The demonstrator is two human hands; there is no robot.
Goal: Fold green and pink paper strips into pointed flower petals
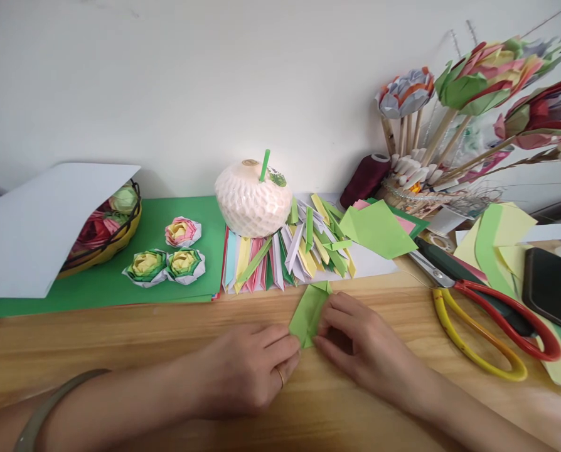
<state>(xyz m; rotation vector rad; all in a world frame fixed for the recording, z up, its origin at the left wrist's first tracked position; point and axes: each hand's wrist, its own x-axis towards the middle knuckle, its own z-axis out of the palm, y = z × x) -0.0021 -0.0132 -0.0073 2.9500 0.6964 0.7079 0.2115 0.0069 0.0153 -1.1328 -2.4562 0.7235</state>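
A small green folded paper [310, 311] lies on the wooden table between my hands, with creases and a narrow folded edge at its top. My left hand [256, 364], wearing a ring, has its fingers closed on the paper's lower left corner. At the paper's right edge, my right hand [360, 339] has its thumb and fingers pinched on it. Behind the paper, many folded strips [304, 242] in green, yellow, pink and white are spread beside a white textured pot [253, 198] with a green straw.
Red-and-yellow-handled scissors [482, 326], a black phone [553, 285] and loose green sheets [379, 229] are on the right. Paper flowers [407, 94] stand behind. Three small paper lotuses [182, 232] sit on green card [153, 213] at left, near a basket [132, 229] under white paper [40, 226].
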